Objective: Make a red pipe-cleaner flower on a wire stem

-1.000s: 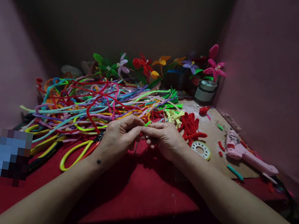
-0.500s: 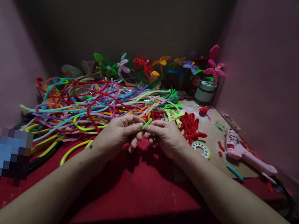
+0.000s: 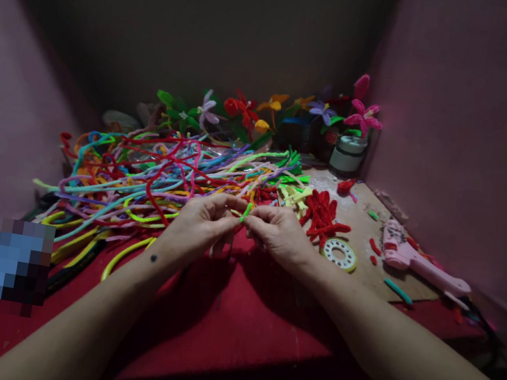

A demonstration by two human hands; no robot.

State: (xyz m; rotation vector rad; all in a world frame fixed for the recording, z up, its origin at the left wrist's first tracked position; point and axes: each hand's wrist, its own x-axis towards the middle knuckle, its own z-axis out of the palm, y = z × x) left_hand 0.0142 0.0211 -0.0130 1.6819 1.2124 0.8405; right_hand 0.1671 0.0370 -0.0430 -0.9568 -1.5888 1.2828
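Between my two hands is a short bright green pipe cleaner (image 3: 247, 210), pinched at the fingertips and standing roughly upright. My left hand (image 3: 210, 218) grips it from the left with thumb and fingers. From the right, my right hand (image 3: 273, 229) pinches the same piece, its other fingers curled under. A thin dark wire hangs below the fingers; I cannot tell whether it joins the green piece. Just beyond the hands lies a large heap of long coloured pipe cleaners (image 3: 174, 167). Red looped pipe-cleaner petals (image 3: 321, 213) sit past my right hand.
A tape roll (image 3: 340, 254) and a pink glue gun (image 3: 421, 262) lie on a board at the right. Finished pipe-cleaner flowers (image 3: 242, 110) stand along the back, near a white-lidded jar (image 3: 348, 155). Walls close in on both sides. Red cloth (image 3: 226, 354) covers the table.
My fingers have shifted on the green pipe cleaner, which now stands more upright. The lower fingers of both hands have curled in. The things on the table stay put.
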